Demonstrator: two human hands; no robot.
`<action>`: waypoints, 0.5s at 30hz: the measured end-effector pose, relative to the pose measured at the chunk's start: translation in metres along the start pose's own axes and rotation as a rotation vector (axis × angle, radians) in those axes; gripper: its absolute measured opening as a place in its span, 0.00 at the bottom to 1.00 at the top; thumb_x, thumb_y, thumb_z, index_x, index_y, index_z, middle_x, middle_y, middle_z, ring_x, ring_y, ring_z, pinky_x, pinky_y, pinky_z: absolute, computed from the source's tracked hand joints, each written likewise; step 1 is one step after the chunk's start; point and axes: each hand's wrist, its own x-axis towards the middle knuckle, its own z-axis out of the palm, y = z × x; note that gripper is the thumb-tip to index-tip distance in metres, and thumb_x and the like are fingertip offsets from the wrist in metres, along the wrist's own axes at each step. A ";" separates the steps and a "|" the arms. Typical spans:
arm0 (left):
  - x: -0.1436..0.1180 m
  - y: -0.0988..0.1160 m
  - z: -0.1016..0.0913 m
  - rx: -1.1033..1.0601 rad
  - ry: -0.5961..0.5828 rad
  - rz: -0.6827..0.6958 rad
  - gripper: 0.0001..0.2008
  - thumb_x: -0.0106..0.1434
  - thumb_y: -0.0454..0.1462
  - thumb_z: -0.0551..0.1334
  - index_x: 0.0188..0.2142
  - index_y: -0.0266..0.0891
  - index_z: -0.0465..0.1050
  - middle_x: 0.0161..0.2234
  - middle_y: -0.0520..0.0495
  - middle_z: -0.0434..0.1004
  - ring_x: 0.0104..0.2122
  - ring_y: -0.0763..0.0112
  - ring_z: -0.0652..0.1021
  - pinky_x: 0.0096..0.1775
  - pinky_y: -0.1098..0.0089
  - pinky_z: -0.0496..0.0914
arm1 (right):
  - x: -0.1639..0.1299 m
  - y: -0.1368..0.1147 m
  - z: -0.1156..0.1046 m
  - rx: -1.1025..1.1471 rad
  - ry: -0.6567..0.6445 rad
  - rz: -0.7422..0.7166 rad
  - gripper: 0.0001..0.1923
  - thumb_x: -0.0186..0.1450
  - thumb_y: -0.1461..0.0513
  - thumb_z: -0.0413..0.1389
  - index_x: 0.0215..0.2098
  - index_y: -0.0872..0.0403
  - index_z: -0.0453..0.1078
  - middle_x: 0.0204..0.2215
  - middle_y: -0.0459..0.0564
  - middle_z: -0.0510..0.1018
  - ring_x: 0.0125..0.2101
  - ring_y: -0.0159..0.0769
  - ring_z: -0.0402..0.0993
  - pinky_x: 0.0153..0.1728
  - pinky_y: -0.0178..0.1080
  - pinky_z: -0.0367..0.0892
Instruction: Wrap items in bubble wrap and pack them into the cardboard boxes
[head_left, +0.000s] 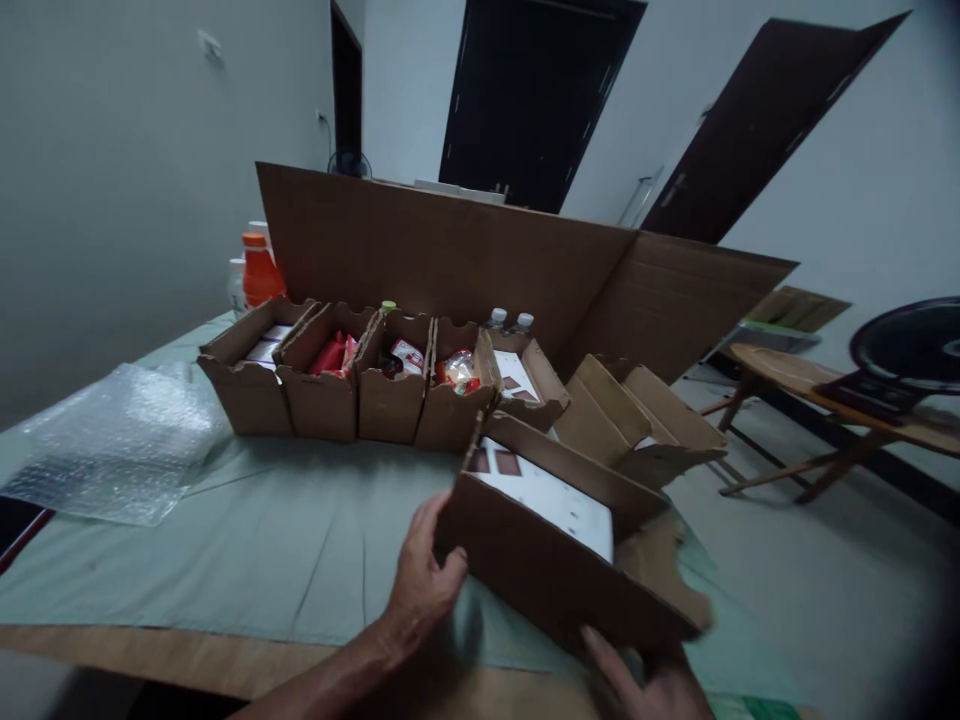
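Note:
Both my hands hold a long open cardboard bin, tilted above the front right of the table. My left hand grips its left end, thumb on the near wall. Under the near right corner is my right hand, partly cut off by the lower picture edge and hidden by the bin. Inside the bin lies a white sheet or box with brown squares on it. Just behind stand another cardboard bin with white contents and an angled one.
A row of cardboard bins holds packets and boxes. Bubble wrap lies on the green cloth at left. An orange bottle stands behind. A tall cardboard panel backs the table. At right is a wooden stool with a fan.

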 end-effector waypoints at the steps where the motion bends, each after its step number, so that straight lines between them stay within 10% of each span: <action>1: 0.004 -0.004 -0.016 0.020 0.061 -0.013 0.29 0.57 0.34 0.59 0.59 0.39 0.66 0.58 0.41 0.70 0.58 0.58 0.71 0.58 0.59 0.67 | 0.007 -0.015 0.017 0.043 -0.038 -0.014 0.29 0.53 0.42 0.61 0.46 0.50 0.74 0.40 0.55 0.83 0.45 0.55 0.80 0.46 0.50 0.76; 8: 0.038 -0.016 -0.104 0.153 0.269 -0.013 0.25 0.59 0.38 0.61 0.57 0.39 0.68 0.54 0.41 0.74 0.50 0.60 0.75 0.51 0.62 0.70 | 0.040 -0.105 0.110 0.355 -0.309 -0.143 0.28 0.58 0.47 0.60 0.51 0.52 0.70 0.46 0.56 0.81 0.45 0.48 0.79 0.46 0.45 0.74; 15: 0.041 -0.030 -0.111 0.200 0.263 -0.077 0.24 0.58 0.34 0.59 0.56 0.39 0.68 0.52 0.40 0.72 0.49 0.59 0.74 0.41 0.67 0.72 | 0.040 -0.100 0.142 0.345 -0.342 -0.079 0.28 0.59 0.47 0.59 0.52 0.52 0.70 0.44 0.55 0.83 0.44 0.48 0.80 0.44 0.44 0.75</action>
